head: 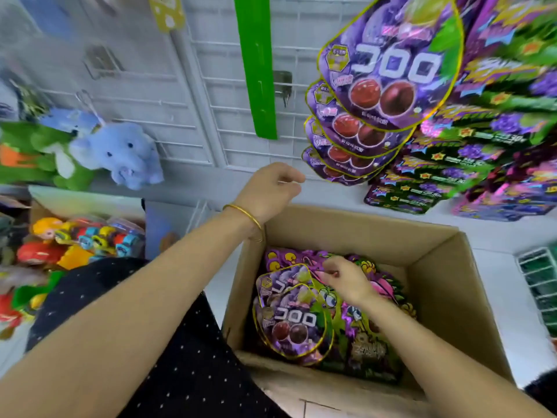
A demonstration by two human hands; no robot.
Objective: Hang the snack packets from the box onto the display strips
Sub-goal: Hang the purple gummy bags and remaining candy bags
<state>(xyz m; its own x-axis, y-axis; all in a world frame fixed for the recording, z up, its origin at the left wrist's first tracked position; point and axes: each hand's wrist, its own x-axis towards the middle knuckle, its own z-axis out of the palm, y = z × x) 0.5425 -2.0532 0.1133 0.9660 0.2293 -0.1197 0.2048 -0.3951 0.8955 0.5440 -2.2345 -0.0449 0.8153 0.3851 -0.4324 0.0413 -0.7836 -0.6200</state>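
Note:
An open cardboard box (pixel 446 285) sits on the floor below me, holding several purple and green snack packets (pixel 294 321). My right hand (pixel 343 279) is down inside the box, fingers pinching the top edge of a purple grape packet. My left hand (pixel 271 188) hovers above the box's far left corner, fingers loosely curled, holding nothing. A bare green display strip (pixel 259 64) hangs on the white wire grid ahead. To its right, several purple grape packets (pixel 388 73) hang overlapping on another strip.
More purple and green snack packets (pixel 482 152) hang at the far right. A blue plush elephant (pixel 120 152) and green plush toys hang on the grid at left. Colourful toys (pixel 87 236) fill a bin at lower left. A metal hook (pixel 283 86) juts from the grid.

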